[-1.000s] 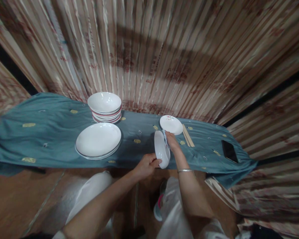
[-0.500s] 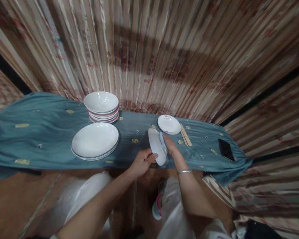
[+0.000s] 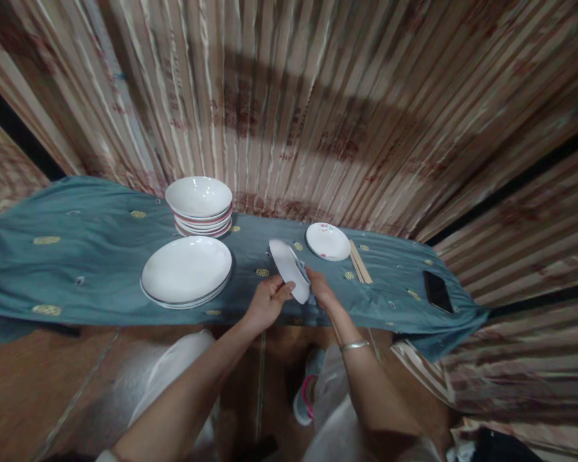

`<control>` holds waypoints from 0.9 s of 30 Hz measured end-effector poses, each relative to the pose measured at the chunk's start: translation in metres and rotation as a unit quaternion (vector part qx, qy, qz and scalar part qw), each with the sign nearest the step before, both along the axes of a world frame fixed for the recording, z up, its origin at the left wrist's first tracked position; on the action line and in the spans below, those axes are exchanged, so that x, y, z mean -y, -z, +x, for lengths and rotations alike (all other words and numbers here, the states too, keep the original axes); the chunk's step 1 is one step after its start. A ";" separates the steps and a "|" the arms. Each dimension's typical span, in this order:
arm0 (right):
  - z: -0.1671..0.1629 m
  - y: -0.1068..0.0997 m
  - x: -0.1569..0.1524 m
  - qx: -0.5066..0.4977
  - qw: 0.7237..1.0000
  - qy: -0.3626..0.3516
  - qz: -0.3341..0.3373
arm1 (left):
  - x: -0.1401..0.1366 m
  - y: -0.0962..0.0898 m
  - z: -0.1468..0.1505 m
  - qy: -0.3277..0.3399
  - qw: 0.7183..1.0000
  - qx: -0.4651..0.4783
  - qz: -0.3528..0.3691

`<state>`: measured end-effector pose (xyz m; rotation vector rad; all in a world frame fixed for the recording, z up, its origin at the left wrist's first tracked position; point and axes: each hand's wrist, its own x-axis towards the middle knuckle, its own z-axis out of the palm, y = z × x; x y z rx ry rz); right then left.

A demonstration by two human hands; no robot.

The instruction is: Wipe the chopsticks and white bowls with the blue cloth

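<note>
While the white dish [image 3: 285, 268] stands steeply tilted near the front edge of the table, between the person's two hands, the left hand [image 3: 266, 305] grips its near-left rim, with the thumb laid over the visible face and the fingers curled behind it. The right hand [image 3: 320, 289] is at the opposite side of the dish, its fingers bent round a pale blue cloth [image 3: 301, 270] held against the dish; the fingertips themselves are hidden. Whether the lower rim meets the green table covering [image 3: 101, 256] cannot be determined. A silver bangle [image 3: 355, 345] is worn on the right wrist. To the left of the hands lie large oval plates [image 3: 186, 269], stacked and set near the front edge. Just behind them is a pile of bowls [image 3: 199, 197], upright, with red bands visible on the sides. Beyond the right hand, towards the rear edge, a small round plate [image 3: 328, 242] with a floral pattern lies face up; wooden chopsticks [image 3: 361, 262] rest just beside it on the right. A black phone [image 3: 437, 292] lies flat near the right end, well apart from the crockery. A striped curtain [image 3: 289, 96] hangs behind the table.
</note>
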<state>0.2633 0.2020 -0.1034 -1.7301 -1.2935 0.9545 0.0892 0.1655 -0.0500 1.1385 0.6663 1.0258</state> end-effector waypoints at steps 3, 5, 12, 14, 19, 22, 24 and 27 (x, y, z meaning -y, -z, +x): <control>-0.007 -0.011 0.009 0.034 0.999 -0.012 -0.029 | -0.003 0.004 -0.002 -0.013 0.999 -0.022 0.024; -0.012 -0.019 0.016 0.067 0.997 -0.045 -0.018 | -0.005 0.007 -0.003 -0.027 0.997 -0.054 0.047; -0.024 -0.043 0.040 0.187 0.979 -0.077 0.000 | -0.010 0.010 -0.005 -0.059 0.977 -0.157 0.131; -0.026 -0.049 0.045 0.227 0.970 -0.081 0.006 | -0.010 0.008 -0.005 -0.069 0.966 -0.189 0.160; -0.029 -0.062 0.060 0.302 0.947 -0.103 0.042 | -0.009 0.002 -0.001 -0.078 0.945 -0.236 0.214; -0.032 -0.071 0.069 0.291 0.951 -0.085 0.059 | -0.010 0.007 0.005 -0.072 0.943 -0.225 0.234; -0.034 -0.077 0.075 0.280 0.954 -0.073 0.080 | -0.010 0.013 0.009 -0.054 0.950 -0.198 0.236; -0.035 -0.082 0.080 0.274 0.953 -0.057 0.113 | -0.010 0.023 0.015 -0.013 0.951 -0.198 0.237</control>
